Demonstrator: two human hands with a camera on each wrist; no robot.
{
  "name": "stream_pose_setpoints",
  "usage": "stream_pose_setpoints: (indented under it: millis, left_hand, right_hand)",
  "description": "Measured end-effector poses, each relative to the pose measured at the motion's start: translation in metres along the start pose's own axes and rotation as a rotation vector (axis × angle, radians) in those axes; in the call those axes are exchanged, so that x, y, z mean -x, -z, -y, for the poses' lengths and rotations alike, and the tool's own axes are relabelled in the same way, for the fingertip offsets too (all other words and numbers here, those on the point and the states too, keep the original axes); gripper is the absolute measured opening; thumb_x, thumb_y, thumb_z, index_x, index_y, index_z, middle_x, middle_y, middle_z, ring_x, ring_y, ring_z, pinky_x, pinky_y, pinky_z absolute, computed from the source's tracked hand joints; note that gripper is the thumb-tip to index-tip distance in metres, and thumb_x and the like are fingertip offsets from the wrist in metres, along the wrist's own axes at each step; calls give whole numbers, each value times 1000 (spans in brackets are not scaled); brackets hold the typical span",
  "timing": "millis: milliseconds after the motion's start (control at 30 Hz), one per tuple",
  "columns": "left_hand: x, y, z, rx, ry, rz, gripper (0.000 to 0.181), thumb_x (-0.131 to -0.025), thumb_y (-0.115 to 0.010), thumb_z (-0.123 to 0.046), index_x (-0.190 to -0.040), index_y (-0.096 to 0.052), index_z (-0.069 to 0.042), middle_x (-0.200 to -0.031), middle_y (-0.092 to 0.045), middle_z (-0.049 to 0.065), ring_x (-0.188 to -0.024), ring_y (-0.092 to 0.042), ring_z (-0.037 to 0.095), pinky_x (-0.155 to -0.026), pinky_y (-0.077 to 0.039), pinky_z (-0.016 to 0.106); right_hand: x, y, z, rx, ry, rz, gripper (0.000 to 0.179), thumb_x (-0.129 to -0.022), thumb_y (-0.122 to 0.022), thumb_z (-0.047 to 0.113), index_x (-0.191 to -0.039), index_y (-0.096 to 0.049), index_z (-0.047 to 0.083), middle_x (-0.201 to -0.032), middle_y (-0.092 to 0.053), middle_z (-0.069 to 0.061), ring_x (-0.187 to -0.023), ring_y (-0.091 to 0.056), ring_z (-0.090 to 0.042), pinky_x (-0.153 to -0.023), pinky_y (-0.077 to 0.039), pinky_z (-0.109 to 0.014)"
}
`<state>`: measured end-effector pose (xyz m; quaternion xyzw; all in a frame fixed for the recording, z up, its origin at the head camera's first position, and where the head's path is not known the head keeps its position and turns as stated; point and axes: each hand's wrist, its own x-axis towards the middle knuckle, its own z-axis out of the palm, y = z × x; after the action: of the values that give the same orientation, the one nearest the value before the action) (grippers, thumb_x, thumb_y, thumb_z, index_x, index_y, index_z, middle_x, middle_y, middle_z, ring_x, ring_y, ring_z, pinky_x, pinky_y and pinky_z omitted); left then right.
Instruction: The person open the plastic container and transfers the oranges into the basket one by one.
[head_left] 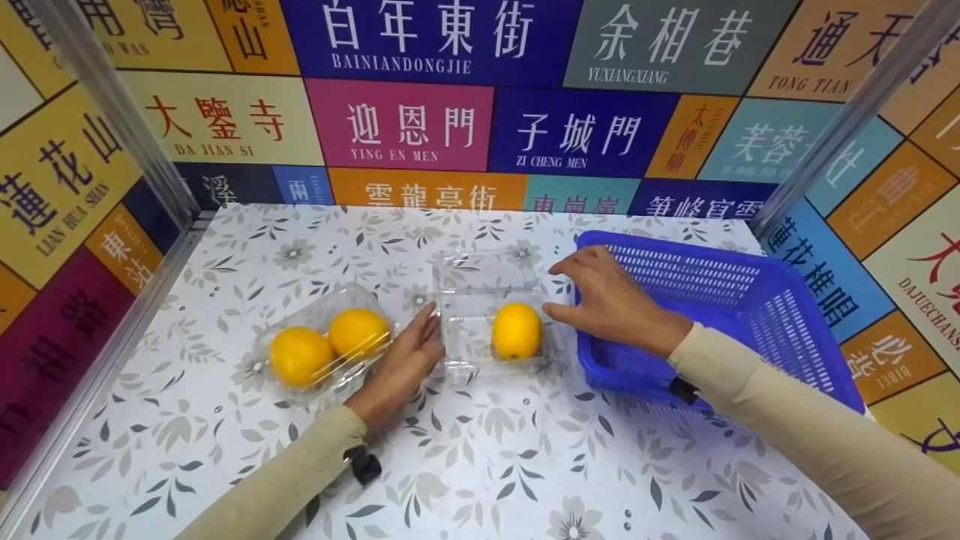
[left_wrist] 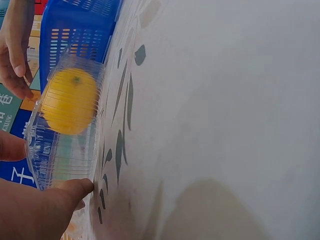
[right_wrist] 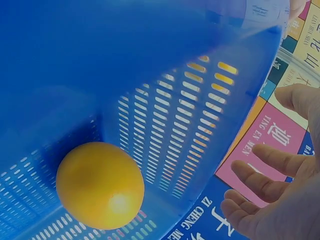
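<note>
A flower-printed table (head_left: pixel 480 457) carried everything. Along its right edge stood a blue basket (head_left: pixel 600 373). Nearer its left edge, a clear left container (head_left: pixel 315 315) lay at a slant; a middle container (head_left: pixel 466 334) sat mid-table, its lid (head_left: pixel 487 271) seemingly folded back toward the far edge. The left hand (head_left: pixel 401 371) reached between the two, its fingers fairly straight against the middle container's left side. The right hand (head_left: pixel 611 304) hung over the basket's left rim, fingers spread wide, holding nothing. Two yellow fruits (head_left: pixel 300 356) filled the left container, so it looked loaded; whether it was fastened was unclear. A lone fruit (head_left: pixel 517 331) sat in the middle container's right part, leaving it apparently half filled. One more fruit (right_wrist: pixel 100 185) lay in the basket, not yet packed.
</note>
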<state>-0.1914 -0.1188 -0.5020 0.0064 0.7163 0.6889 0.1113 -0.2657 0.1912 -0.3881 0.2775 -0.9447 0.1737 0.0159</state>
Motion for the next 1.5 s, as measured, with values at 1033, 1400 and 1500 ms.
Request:
stream_pose_setpoints:
  millis: [1033,1400,1500]
  left_hand:
    - [-1,-1,2,28,-10,9,83,-107,-56,-15,-179,-16,-19,-182,-23,9,-166,-28,26,-134,-25,45]
    - [0,0,2,1,-4,-7,83,-107,-57,-17,-179,-16,-20,-182,-25,8,-166,-29,27,-134,-26,46]
    - [1,-1,1,10,0,-2,83,-107,-57,-18,-179,-16,-21,-182,-24,7,-166,-29,26,-134,-25,46]
  right_hand:
    - [5,-20,9,0,37,118,64,-96,-82,38,-148,-67,4,-142,-67,-17,-140,-49,-37,-119,-46,-58]
    - [3,-24,15,49,75,156,67,-97,-81,40,-151,-64,4,-144,-64,-17,-144,-46,-37,-122,-44,-56]
    - [3,-26,15,65,73,158,68,-97,-80,41,-151,-63,4,-146,-63,-17,-147,-45,-39,-125,-41,-58]
